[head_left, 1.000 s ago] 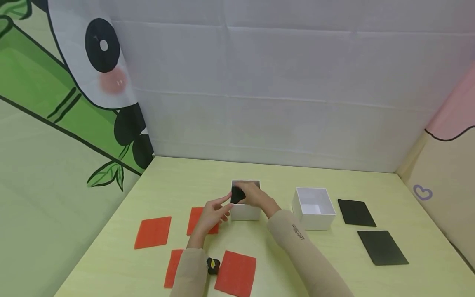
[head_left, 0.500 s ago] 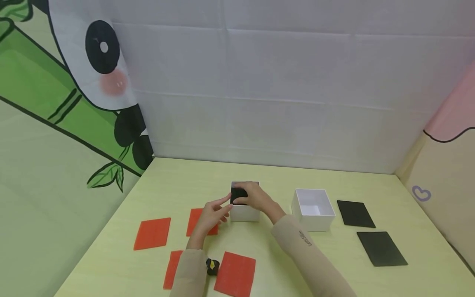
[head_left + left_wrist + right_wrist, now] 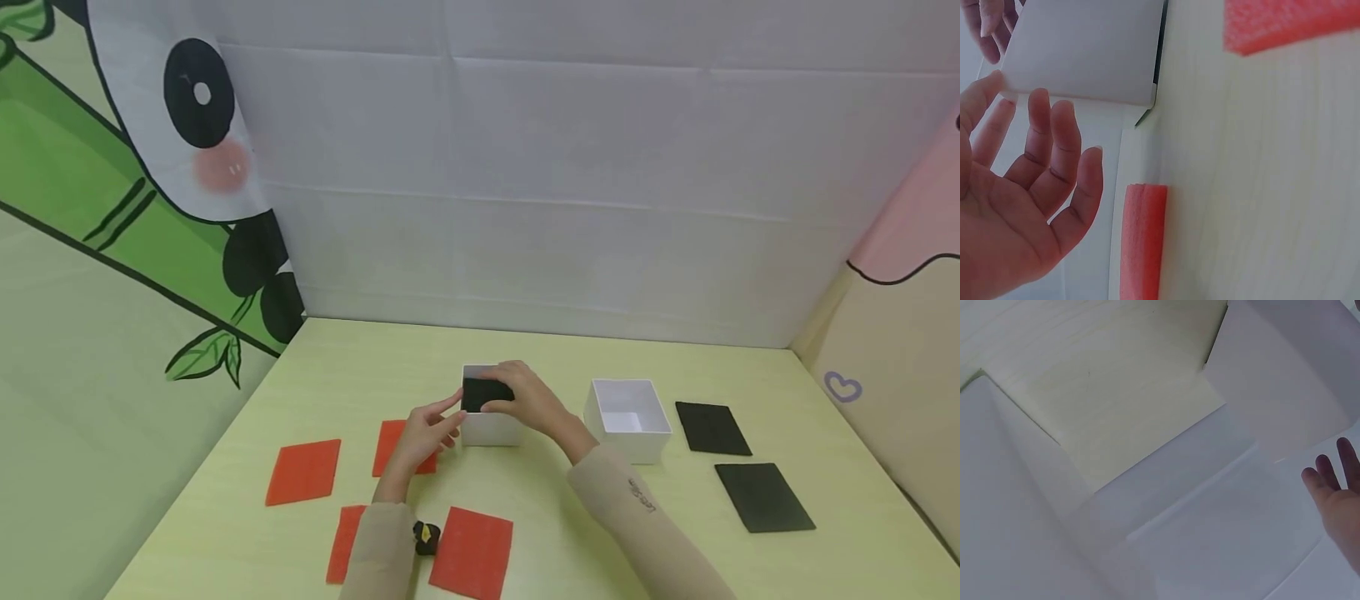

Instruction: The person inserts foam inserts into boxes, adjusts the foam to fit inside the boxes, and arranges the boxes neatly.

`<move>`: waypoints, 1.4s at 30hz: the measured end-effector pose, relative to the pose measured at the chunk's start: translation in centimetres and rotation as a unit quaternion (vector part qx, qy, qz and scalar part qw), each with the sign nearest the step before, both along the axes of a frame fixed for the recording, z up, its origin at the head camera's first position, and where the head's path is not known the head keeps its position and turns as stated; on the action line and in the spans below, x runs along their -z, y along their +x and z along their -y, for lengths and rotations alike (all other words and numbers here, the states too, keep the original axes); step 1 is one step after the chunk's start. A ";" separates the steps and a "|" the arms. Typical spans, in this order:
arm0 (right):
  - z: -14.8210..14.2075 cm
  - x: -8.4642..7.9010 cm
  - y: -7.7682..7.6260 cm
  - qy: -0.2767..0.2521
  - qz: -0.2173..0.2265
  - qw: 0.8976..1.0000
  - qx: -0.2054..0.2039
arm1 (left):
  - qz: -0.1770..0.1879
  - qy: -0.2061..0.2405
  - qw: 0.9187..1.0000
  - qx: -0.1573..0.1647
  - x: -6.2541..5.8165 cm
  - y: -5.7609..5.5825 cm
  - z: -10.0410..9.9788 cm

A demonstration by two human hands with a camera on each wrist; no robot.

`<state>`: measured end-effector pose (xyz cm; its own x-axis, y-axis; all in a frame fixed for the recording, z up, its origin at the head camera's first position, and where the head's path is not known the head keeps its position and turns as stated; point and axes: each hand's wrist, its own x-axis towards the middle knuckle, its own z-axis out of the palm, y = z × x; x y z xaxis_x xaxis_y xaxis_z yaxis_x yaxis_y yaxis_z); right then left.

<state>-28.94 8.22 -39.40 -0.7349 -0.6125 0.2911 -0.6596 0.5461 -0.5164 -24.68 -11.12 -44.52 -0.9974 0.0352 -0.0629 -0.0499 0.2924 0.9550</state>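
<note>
A white open-topped box (image 3: pixel 491 431) stands mid-table, with a black sheet (image 3: pixel 480 396) at its opening. My left hand (image 3: pixel 429 433) touches the box's left corner with thumb and index fingertips; in the left wrist view the other fingers of the left hand (image 3: pixel 1035 200) are bent loosely, off the box wall (image 3: pixel 1085 50). The right hand (image 3: pixel 528 402) reaches over the opening, its thumb by the front rim and its fingers over the black sheet's far edge. In the right wrist view, the fingers of the right hand (image 3: pixel 1344 506) show at the box rim, loosely extended.
A second white box (image 3: pixel 628 421) stands to the right with nothing seen inside. Two flat black sheets (image 3: pixel 712 429) lie beyond it. Several red foam sheets (image 3: pixel 303 472) are spread on the left and front of the table. A fabric backdrop (image 3: pixel 480 183) rises at the rear.
The right hand has slid rightward along the opening, showing more of the black sheet. The left hand keeps its place at the box corner.
</note>
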 end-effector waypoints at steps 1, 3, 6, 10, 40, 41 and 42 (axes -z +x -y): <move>-0.2 -0.1 0.1 -0.002 -0.004 1.000 0.002 | 0.000 0.000 1.000 0.000 0.0 0.0 0.0; -0.6 -0.2 0.4 -0.007 -0.013 1.000 0.004 | 0.000 -0.002 1.000 0.000 0.0 0.0 0.0; -1.3 -0.4 0.8 -0.021 -0.025 0.999 0.003 | 0.003 0.000 1.000 -0.002 0.0 -0.1 -0.1; -2.2 -0.7 1.4 -0.046 -0.035 0.998 0.006 | 0.006 -0.005 1.000 -0.005 -0.1 -0.1 -0.1; -9.0 0.6 5.3 -0.096 -0.101 0.990 0.034 | 0.016 -0.025 0.999 -0.017 0.6 -0.4 0.1; -9.2 0.7 5.4 -0.098 -0.105 0.989 0.033 | 0.016 -0.024 0.999 -0.019 0.6 -0.5 0.1; -9.5 0.7 5.4 -0.100 -0.108 0.989 0.033 | 0.017 -0.023 0.999 -0.021 0.5 -0.5 0.1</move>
<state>-23.50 17.71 -40.12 -0.6793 -0.4796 0.5555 -0.7322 0.4937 -0.4691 -25.21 -11.18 -45.07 -0.9952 -0.0113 -0.0970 -0.0953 0.3333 0.9380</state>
